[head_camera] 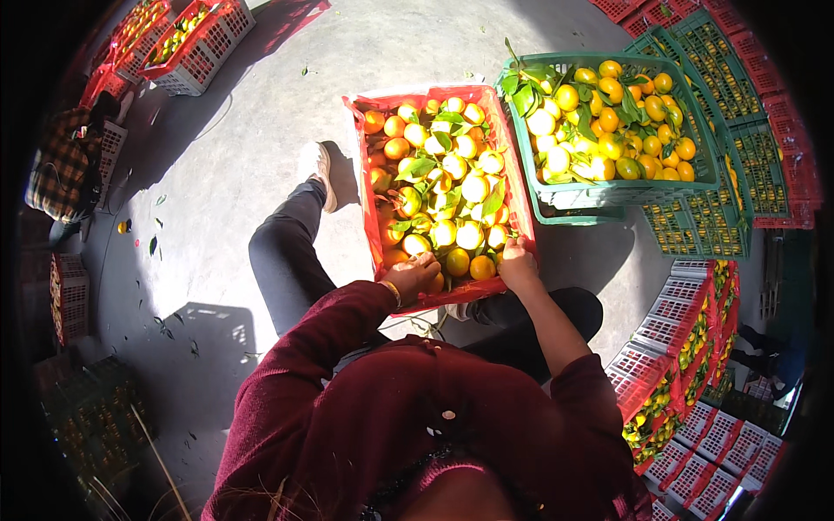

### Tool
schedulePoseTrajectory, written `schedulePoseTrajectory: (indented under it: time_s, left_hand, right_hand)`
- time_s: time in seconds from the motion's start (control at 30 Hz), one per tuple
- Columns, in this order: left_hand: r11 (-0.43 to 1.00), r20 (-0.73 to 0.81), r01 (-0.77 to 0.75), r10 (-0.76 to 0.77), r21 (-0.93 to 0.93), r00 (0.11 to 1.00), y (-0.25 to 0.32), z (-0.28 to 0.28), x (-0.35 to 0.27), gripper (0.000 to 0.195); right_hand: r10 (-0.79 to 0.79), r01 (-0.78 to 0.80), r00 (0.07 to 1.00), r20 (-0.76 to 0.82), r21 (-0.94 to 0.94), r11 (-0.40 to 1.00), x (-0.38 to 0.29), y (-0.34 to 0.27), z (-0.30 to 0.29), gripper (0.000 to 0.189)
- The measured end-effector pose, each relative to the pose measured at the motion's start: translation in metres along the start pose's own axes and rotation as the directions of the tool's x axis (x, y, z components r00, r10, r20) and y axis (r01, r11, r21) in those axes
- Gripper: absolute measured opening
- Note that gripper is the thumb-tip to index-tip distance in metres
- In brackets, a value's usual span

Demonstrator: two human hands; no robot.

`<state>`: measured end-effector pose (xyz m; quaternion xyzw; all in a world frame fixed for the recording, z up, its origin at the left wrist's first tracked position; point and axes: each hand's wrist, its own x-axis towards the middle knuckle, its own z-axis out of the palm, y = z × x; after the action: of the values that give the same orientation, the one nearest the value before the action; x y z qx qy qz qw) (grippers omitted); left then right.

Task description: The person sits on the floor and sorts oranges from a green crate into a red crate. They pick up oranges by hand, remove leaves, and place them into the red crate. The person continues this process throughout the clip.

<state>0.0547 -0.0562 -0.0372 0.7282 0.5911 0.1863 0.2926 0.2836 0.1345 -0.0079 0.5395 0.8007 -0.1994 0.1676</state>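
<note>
A crate lined with red plastic film (519, 195) stands on the floor between my legs, filled with orange and yellow mandarins (455, 166) and green leaves. My left hand (412, 277) is at its near edge, fingers bent over the fruit. An orange mandarin (435, 283) shows right beside that palm, partly covered. At the near right corner, my right hand (519, 264) has its fingers curled at the liner's edge, close to another mandarin (483, 267). Whether either hand grips a fruit, a stem or the film is hidden.
A green crate of leafy mandarins (616, 189) stands at the right, partly over another green crate (580, 218). Stacked crates (671, 312) line the right side. More lined crates (202, 58) are at upper left, near a person in a plaid top (62, 163). Leaves (153, 245) litter the concrete.
</note>
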Motion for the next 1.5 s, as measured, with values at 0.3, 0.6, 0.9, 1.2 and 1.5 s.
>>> schedulePoseTrajectory:
  time_s: [0.3, 0.6, 0.9, 1.2, 1.5]
  left_hand:
    - [0.990, -0.190, -0.003, -0.023, -0.138, 0.982, -0.023, -0.027, 0.004, 0.043]
    - [0.707, -0.310, 0.389, -0.247, 0.590, 0.918, -0.136, -0.097, 0.061, 0.057]
    - [0.862, -0.589, 0.446, -0.236, 0.240, 0.773, -0.022, -0.137, 0.053, 0.078]
    - [0.973, -0.475, 0.199, -0.230, -0.115, 0.850, 0.036, -0.099, 0.029, 0.067]
    - [0.765, -0.174, 0.387, -0.348, 0.515, 0.921, -0.129, -0.124, 0.097, 0.051]
  right_hand:
    - [-0.272, 0.293, 0.952, -0.142, 0.165, 0.942, -0.020, 0.003, -0.035, 0.055]
    - [-0.461, 0.579, 0.813, -0.356, 0.399, 0.711, -0.056, -0.044, -0.022, 0.040]
    - [-0.326, 0.249, 0.943, -0.070, 0.799, 0.548, -0.060, -0.034, 0.001, 0.044]
    - [-0.448, -0.330, 0.889, 0.096, 0.814, -0.479, -0.062, -0.061, -0.006, 0.045]
    - [-0.402, -0.091, 0.915, -0.020, 0.962, -0.256, -0.036, -0.089, -0.033, 0.071]
